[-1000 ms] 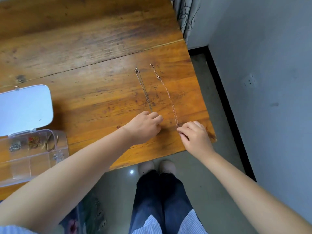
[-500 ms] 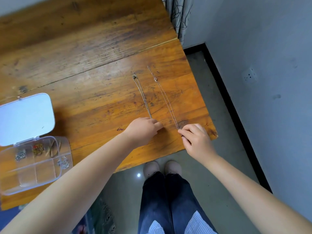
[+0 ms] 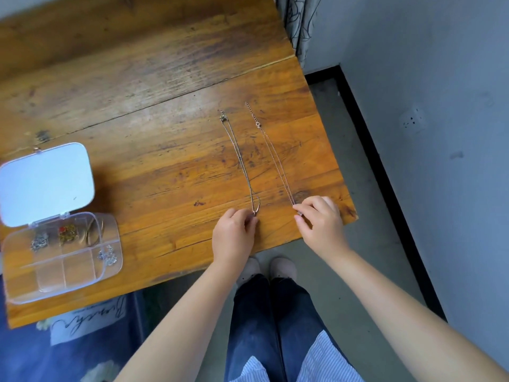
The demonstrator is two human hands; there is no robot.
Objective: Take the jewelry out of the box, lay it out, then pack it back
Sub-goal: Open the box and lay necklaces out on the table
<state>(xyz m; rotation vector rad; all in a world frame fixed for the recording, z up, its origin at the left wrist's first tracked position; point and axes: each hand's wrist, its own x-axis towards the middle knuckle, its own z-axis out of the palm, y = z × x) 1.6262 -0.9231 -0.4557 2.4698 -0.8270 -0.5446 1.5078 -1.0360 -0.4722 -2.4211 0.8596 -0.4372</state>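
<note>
1. A room in a home: a worn wooden table (image 3: 154, 111) stands in a corner by grey walls.
2. A patterned curtain (image 3: 298, 26) hangs beyond the hands; a wall socket (image 3: 412, 120) sits off to their right.
3. A printed blue rug (image 3: 55, 351) lies below and left of them.

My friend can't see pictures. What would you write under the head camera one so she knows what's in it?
Two hands, left hand and right hand, hold the near ends of a silver necklace and a thinner pink-gold necklace stretched side by side on a wooden table. An open clear jewelry box sits at the left.
</note>
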